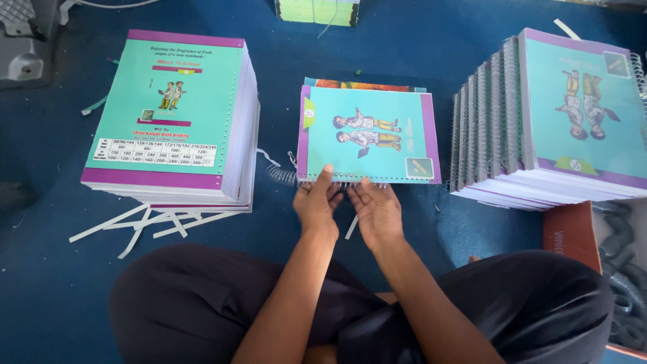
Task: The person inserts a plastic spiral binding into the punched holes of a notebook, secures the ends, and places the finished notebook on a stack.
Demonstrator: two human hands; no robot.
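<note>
Both hands, the left hand and right hand, are pinching the spiral wire along the notebook edge; the bound stack is growing, while the unbound stack is waiting.

A person's left hand and right hand cover part of the near edge of a teal notebook, hiding a stretch of its spiral wire; whether the fingertips pinch the wire cannot be told. A second book beneath shows only a thin orange strip. The green stack is cut off by the top edge, the grey machine by the left, the black coils by the right. The table on the left stack's cover is too small to make out.
</note>
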